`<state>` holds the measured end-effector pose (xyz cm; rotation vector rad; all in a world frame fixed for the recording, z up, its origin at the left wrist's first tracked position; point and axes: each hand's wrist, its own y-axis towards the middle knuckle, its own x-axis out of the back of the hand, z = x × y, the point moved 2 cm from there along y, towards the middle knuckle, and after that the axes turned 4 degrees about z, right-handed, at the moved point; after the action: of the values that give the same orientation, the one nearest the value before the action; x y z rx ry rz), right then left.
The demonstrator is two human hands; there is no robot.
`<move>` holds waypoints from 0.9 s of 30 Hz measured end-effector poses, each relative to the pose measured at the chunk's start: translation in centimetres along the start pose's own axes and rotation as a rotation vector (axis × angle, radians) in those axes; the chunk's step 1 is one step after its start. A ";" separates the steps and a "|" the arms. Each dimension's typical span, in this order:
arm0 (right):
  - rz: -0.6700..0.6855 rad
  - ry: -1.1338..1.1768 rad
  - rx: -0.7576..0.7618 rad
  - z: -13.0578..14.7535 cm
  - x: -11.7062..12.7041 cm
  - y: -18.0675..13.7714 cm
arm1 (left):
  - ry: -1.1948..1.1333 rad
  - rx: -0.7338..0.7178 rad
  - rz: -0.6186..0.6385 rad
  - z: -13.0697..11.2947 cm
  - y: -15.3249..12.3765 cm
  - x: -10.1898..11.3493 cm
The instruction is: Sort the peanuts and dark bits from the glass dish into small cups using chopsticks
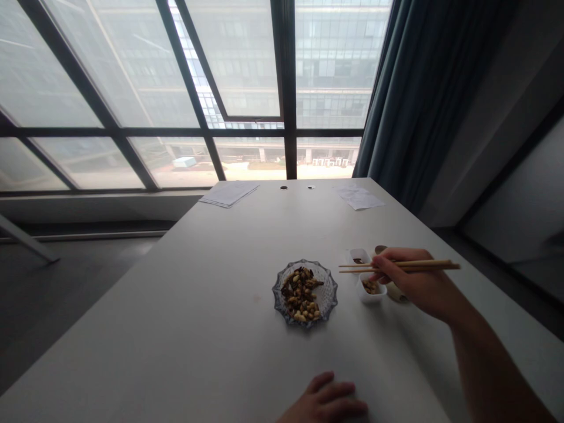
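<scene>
My right hand [408, 281] grips a pair of wooden chopsticks [427, 265], held nearly level with their tips pointing left and slightly apart. Nothing shows between the tips. Below them stands a small white plastic container [372, 296] with some brown, nut-like pieces in it. Behind it is a second white container [353, 254] holding a little dark stuff. To the left, a scalloped glass dish [328, 294] carries a heap of mixed nuts and dark pieces [302, 294]. My left hand [328, 402] lies on the table near its front edge, fingers spread, holding nothing.
Partly behind my right hand are a round brownish thing [381, 249] and a tan one [398, 294]. Papers [231, 192] lie at the white table's [198, 282] far left corner, with more sheets [360, 197] at the far right. A dark curtain [409, 106] hangs beyond.
</scene>
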<state>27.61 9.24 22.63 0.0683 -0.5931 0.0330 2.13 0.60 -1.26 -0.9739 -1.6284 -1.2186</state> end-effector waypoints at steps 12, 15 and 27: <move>0.257 -0.014 0.055 -1.4 -8.4 1.9 | -0.005 0.002 0.026 0.0 -0.1 0.2; 0.254 -0.015 0.088 -1.8 -8.9 2.1 | -0.011 0.011 0.029 0.0 0.0 0.4; 0.176 -0.023 0.070 -0.8 -6.3 1.5 | -0.046 0.005 0.002 -0.1 0.1 0.3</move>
<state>22.78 10.70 18.50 0.0843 -0.6198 0.2246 2.13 0.58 -0.92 -1.0067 -1.6650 -1.1981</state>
